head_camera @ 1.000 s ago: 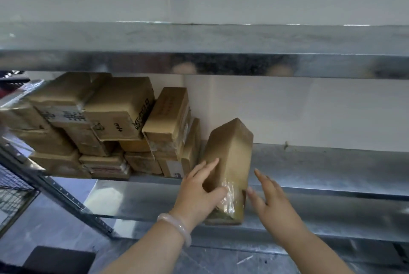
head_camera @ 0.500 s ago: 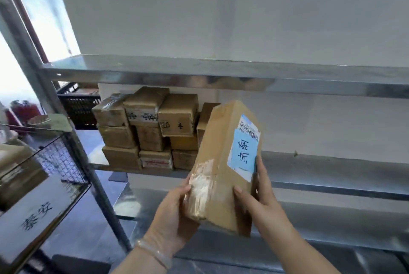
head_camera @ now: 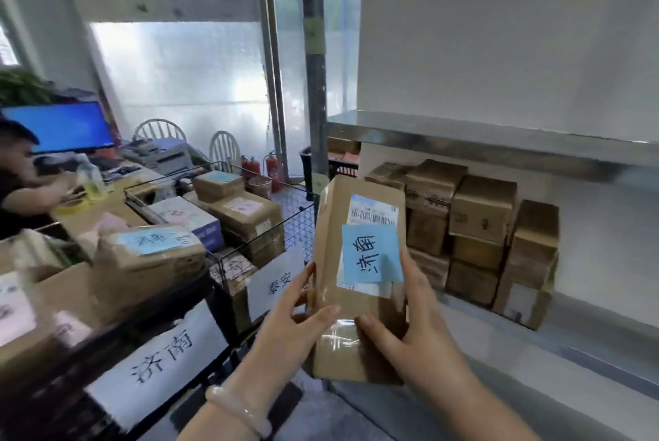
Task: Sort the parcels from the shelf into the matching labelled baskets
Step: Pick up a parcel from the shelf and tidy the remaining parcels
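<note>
I hold one parcel (head_camera: 356,298) at centre.
Left hand (head_camera: 292,326) and right hand (head_camera: 417,333) grip its lower sides, label (head_camera: 371,255) facing me for reading; matching basket sign (head_camera: 160,358) at eight o'clock.

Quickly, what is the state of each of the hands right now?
Left hand: holding the parcel, thumb on its front.
Right hand: holding the same parcel at its right edge.

Left hand (head_camera: 292,326) and right hand (head_camera: 417,333) grip a brown cardboard parcel (head_camera: 330,244) bearing a blue paper label (head_camera: 371,253); stacked brown cardboard boxes (head_camera: 478,223) sit at three o'clock.
</note>
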`<control>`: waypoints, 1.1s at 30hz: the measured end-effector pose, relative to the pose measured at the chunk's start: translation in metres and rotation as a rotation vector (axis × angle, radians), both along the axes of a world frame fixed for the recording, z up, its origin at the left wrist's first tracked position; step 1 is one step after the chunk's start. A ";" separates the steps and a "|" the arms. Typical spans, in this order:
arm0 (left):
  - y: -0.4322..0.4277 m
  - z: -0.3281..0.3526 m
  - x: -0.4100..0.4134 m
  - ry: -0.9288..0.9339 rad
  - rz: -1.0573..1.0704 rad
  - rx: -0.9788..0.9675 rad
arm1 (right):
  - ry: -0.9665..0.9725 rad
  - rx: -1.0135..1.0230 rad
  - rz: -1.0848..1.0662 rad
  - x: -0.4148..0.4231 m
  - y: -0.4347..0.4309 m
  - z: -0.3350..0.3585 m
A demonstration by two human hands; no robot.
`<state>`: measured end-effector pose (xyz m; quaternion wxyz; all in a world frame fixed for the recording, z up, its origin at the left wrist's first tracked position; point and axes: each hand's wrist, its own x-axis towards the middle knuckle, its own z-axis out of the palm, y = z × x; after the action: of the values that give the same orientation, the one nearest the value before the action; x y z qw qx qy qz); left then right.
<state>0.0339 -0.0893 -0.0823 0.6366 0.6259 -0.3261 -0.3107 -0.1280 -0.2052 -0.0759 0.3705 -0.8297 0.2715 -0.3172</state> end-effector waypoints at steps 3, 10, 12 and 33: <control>0.042 0.004 0.026 0.018 0.151 -0.036 | 0.166 -0.044 0.166 0.049 0.027 0.011; 0.106 0.026 0.080 0.044 0.442 -0.061 | 0.365 -0.093 0.335 0.151 0.083 0.028; 0.117 0.035 0.098 0.028 0.497 -0.058 | 0.346 -0.071 0.391 0.176 0.092 0.037; 0.133 0.096 0.308 -0.280 1.102 -0.025 | 0.384 -0.349 0.622 0.527 0.071 0.120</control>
<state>0.3414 0.0437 0.0142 0.6628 0.7312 -0.0365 0.1572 0.3990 -0.1338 0.0438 0.2449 -0.9669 0.0139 -0.0708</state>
